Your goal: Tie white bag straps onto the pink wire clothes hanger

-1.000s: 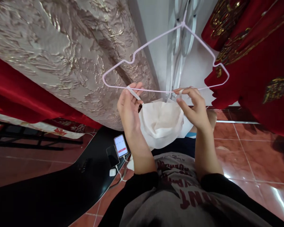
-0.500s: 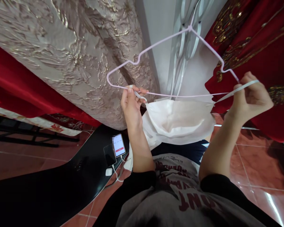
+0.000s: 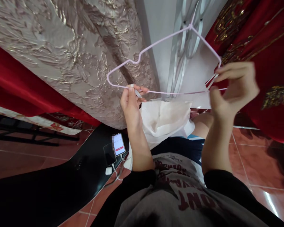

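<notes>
A pale purple hanger (image 3: 164,39) hangs in front of me, its hook near the white metalwork. My left hand (image 3: 133,105) pinches the hanger's bottom bar near its left corner, with a white strap looped there. White cloth (image 3: 165,116) hangs below the bar, over my lap. My right hand (image 3: 234,85), blurred by motion, is at the hanger's right side. Its fingers pinch a thin white strap (image 3: 211,81) beside the notch; the hand hides the hanger's right corner.
Beige textured fabric (image 3: 85,56) hangs at the left, red embroidered fabric (image 3: 257,94) at the right. White metalwork (image 3: 180,63) stands behind the hanger. On a black seat (image 3: 61,179) lie a lit phone (image 3: 119,145), a dark phone (image 3: 109,155) and a white case (image 3: 109,171).
My right hand has moved left and inward with the strap, from the hanger's right corner to its notch. The cloth's right side has shifted left. My left hand has stayed in place.
</notes>
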Available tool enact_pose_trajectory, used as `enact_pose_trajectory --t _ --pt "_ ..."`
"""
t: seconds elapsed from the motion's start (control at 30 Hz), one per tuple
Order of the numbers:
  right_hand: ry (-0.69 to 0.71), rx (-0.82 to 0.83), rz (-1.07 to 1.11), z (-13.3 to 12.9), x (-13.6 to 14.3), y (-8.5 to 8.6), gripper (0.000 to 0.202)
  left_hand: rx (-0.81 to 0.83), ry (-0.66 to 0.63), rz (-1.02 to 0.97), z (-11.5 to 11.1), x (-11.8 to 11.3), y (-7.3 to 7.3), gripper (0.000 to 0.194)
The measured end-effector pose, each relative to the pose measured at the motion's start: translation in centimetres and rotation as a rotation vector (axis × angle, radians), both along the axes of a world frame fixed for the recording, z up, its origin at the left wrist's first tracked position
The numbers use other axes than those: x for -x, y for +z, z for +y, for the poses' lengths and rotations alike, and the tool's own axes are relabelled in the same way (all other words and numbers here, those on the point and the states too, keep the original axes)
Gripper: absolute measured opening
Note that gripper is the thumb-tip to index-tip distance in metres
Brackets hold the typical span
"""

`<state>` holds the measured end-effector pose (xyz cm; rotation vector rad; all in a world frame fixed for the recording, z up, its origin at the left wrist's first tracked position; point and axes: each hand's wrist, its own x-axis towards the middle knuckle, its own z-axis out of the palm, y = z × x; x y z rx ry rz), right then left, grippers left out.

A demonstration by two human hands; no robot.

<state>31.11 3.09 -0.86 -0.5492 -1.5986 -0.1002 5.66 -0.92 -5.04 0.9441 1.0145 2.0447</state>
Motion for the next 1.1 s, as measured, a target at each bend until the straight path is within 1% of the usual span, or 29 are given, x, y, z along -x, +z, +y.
enact_pose_trajectory --t 0.03,0.1,0.13,0.17,0.23,0.27,0.3,0.4,0.47,0.5,0.57,0.63,0.7,0.77,0.87,0.97,1.03,1.1 --pt "0.036 0.089 -0.044 -0.4 0.9 -0.9 0.008 -0.002 0.014 0.007 0.0 -0.1 0.0 0.035" --pt "0.098 0.309 -0.148 -1.1 2.4 -2.8 0.014 0.014 0.044 0.019 -0.1 -0.2 -0.1 0.036" --pt "0.107 0.386 -0.179 -1.3 2.9 -3.7 0.017 0.029 0.051 0.026 -0.2 -0.2 -0.2 0.036" --pt "0.101 0.428 -0.190 -1.4 3.2 -4.4 0.019 0.045 0.052 0.036 -0.2 -0.1 -0.3 0.035" --pt "0.067 0.437 -0.180 -1.5 3.4 -5.3 0.017 0.055 0.068 0.046 -0.3 0.3 -0.5 0.025" --pt "0.054 0.429 -0.173 -1.5 3.3 -5.5 0.017 0.041 0.103 0.038 -0.3 0.6 -0.6 0.016" --pt "0.047 0.421 -0.170 -1.5 3.2 -5.5 0.017 0.013 0.164 0.022 -0.4 1.0 -0.8 0.011" --pt "0.052 0.420 -0.164 -1.5 2.8 -5.3 0.020 -0.116 0.424 0.009 -0.4 2.4 -0.8 0.034" --pt "0.066 0.425 -0.163 -1.6 2.7 -5.2 0.022 -0.210 0.553 0.095 -0.4 3.4 -0.6 0.042" --pt "0.075 0.427 -0.164 -1.6 2.7 -5.3 0.023 -0.244 0.586 0.147 -0.4 3.8 -0.4 0.043" --pt "0.087 0.432 -0.171 -1.6 2.7 -5.3 0.022 -0.291 0.604 0.206 -0.4 4.6 0.2 0.038" --pt "0.081 0.441 -0.178 -1.6 2.7 -5.4 0.021 -0.305 0.591 0.201 -0.5 5.4 0.8 0.028" --pt "0.066 0.450 -0.181 -1.5 2.6 -5.3 0.020 -0.287 0.561 0.185 -0.3 6.1 1.4 0.017" --pt "0.055 0.449 -0.174 -1.4 2.6 -5.3 0.020 -0.248 0.476 0.215 0.1 6.8 2.1 0.008" --pt "0.047 0.428 -0.160 -1.4 2.8 -5.4 0.020 -0.257 0.282 0.333 1.2 7.2 3.3 0.008" --pt "0.029 0.408 -0.141 -1.4 3.1 -5.6 0.019 -0.255 0.133 0.535 2.5 7.0 5.2 0.015" --pt "0.002 0.408 -0.134 -1.4 3.2 -5.7 0.019 -0.186 0.073 0.666 3.1 6.8 6.5 0.016" --pt "-0.015 0.407 -0.137 -1.4 3.2 -5.7 0.018 -0.088 0.033 0.727 3.5 6.6 7.4 0.018"
